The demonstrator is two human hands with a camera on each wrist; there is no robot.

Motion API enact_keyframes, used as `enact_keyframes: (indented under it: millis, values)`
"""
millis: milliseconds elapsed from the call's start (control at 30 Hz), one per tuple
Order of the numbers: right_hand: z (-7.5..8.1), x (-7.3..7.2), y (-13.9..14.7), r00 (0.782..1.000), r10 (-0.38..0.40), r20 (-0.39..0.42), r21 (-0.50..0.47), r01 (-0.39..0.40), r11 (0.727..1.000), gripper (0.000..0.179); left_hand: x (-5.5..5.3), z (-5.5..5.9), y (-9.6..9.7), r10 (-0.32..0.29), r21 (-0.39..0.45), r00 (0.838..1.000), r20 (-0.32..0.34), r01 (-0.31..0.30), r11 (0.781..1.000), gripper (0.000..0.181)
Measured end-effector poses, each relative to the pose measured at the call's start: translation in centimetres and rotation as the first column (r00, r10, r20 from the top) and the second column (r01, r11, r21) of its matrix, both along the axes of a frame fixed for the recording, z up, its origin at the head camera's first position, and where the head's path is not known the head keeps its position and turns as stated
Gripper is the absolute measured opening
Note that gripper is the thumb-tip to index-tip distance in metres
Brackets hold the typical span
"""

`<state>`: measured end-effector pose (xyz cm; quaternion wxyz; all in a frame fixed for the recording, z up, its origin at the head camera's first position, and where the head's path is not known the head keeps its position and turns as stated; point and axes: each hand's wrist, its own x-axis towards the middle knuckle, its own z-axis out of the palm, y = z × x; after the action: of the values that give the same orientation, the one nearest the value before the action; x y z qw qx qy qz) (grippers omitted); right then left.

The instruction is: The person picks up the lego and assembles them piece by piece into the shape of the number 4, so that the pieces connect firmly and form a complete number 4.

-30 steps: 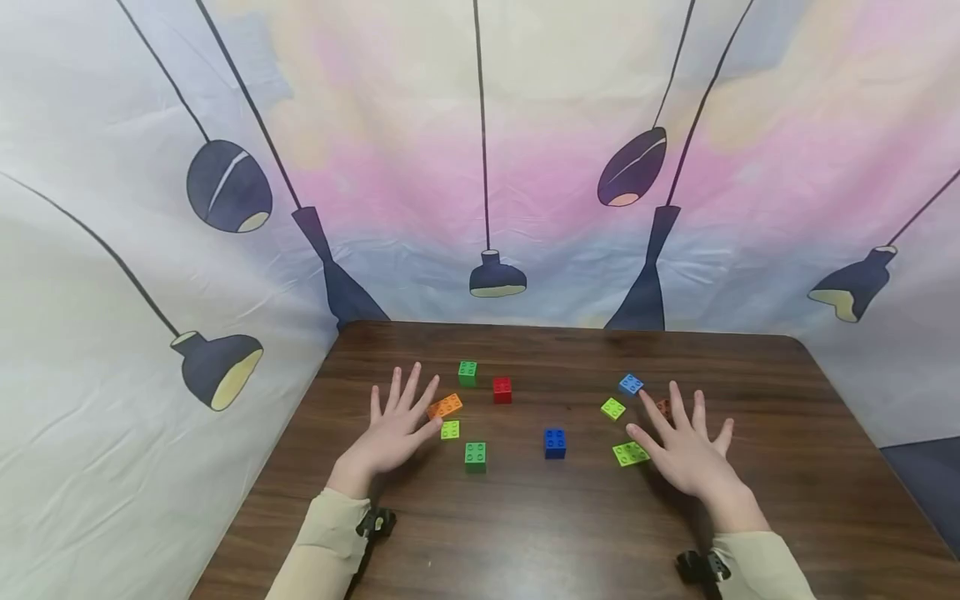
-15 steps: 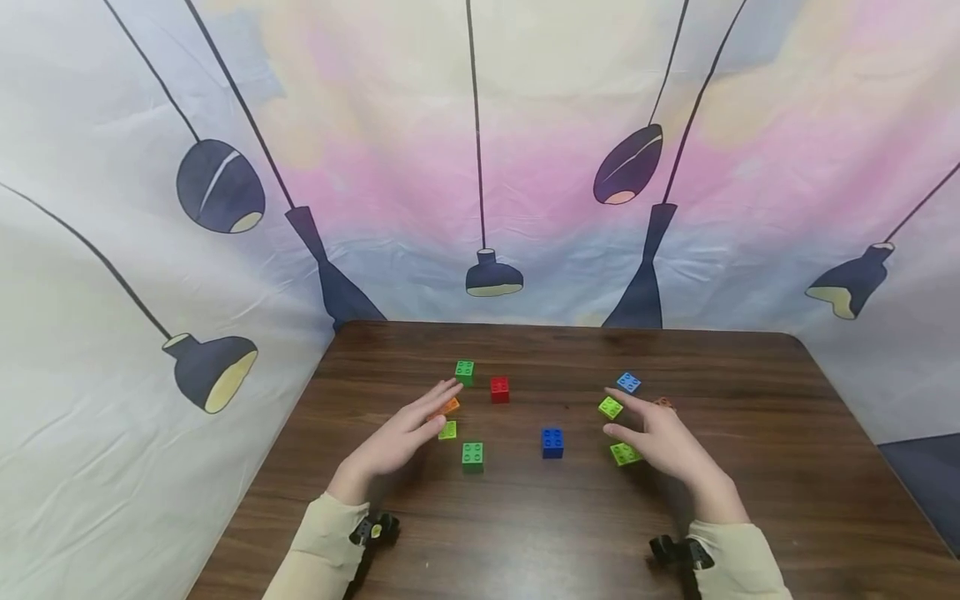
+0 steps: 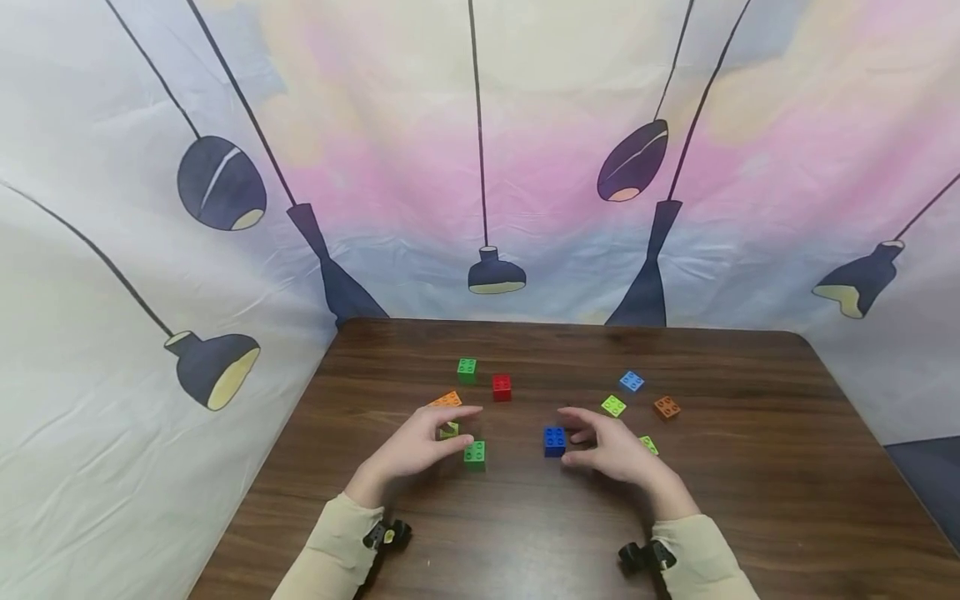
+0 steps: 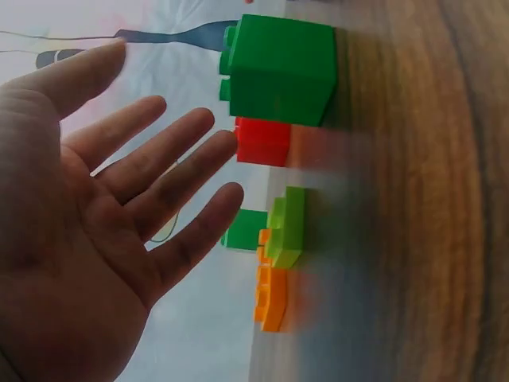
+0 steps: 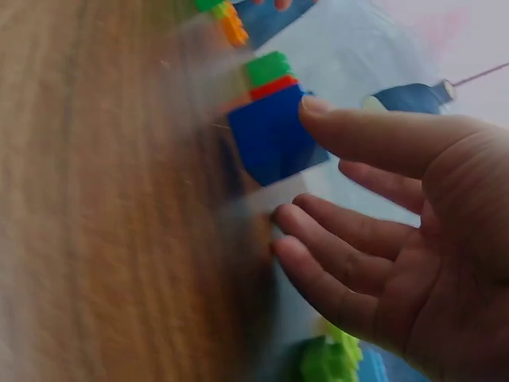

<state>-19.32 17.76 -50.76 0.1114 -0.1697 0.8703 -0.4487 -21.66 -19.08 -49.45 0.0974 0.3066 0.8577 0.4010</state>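
In the head view my left hand (image 3: 420,442) is beside a green toy brick (image 3: 475,457), thumb and fingers apart. The left wrist view shows that hand's fingers spread, holding nothing, with the green brick (image 4: 282,76) beyond the fingertips. A small lime brick (image 3: 449,431) and an orange brick (image 3: 447,399) are partly hidden by the left hand. My right hand (image 3: 622,450) is at the right side of a dark blue brick (image 3: 554,442). In the right wrist view its thumb overlaps the blue brick (image 5: 274,139), fingers loosely bent; contact cannot be told.
On the brown wooden table (image 3: 495,533), a second green brick (image 3: 467,370) and a red brick (image 3: 502,387) stand farther back. At the right lie a light blue brick (image 3: 632,381), a lime brick (image 3: 613,406), a brown brick (image 3: 667,407) and a partly covered lime brick (image 3: 649,444). A printed cloth (image 3: 405,167) hangs behind.
Both hands, earlier spread flat, have narrowed and moved inward: the left toward the near green brick, the right leftward to the dark blue brick. The bricks stay in place.
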Motion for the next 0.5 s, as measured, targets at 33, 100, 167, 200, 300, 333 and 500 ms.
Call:
enact_keyframes:
  millis: [33, 100, 167, 200, 300, 333, 500]
  values:
    - [-0.1, 0.0, -0.2, 1.0, -0.011, 0.008, -0.002, 0.011, 1.0, 0.067, 0.0, -0.1, 0.1, -0.005, -0.011, 1.0, 0.001, 0.005, 1.0, 0.052]
    - [-0.4, -0.1, -0.7, 0.999, -0.039, 0.02, 0.0, 0.039, 0.999, 0.061, 0.0, -0.3, 0.2, -0.018, -0.03, 1.0, 0.013, 0.018, 0.999, 0.054]
    - [-0.6, -0.1, -1.1, 0.997, -0.068, 0.026, 0.003, 0.067, 0.998, 0.055, 0.0, -0.5, 0.3, -0.033, -0.039, 0.999, 0.024, 0.034, 0.999, 0.056]
    - [-0.7, -0.1, -1.3, 0.996, -0.081, 0.029, 0.005, 0.081, 0.997, 0.052, 0.0, -0.6, 0.3, -0.038, -0.045, 0.999, 0.029, 0.039, 0.998, 0.057]
    - [-1.1, 0.0, -1.8, 0.993, -0.115, 0.036, 0.02, 0.114, 0.993, 0.046, 0.0, -0.8, 0.4, -0.061, -0.065, 0.998, 0.034, 0.063, 0.996, 0.06]
    - [-1.2, 0.0, -1.9, 0.992, -0.123, 0.033, 0.024, 0.122, 0.992, 0.045, -0.1, -0.9, 0.4, -0.068, -0.075, 0.997, 0.03, 0.07, 0.995, 0.06]
    - [-1.5, 0.1, -2.1, 0.99, -0.142, 0.015, 0.029, 0.142, 0.989, 0.039, -0.3, -1.0, 0.5, -0.094, -0.109, 0.995, 0.018, 0.095, 0.989, 0.061]
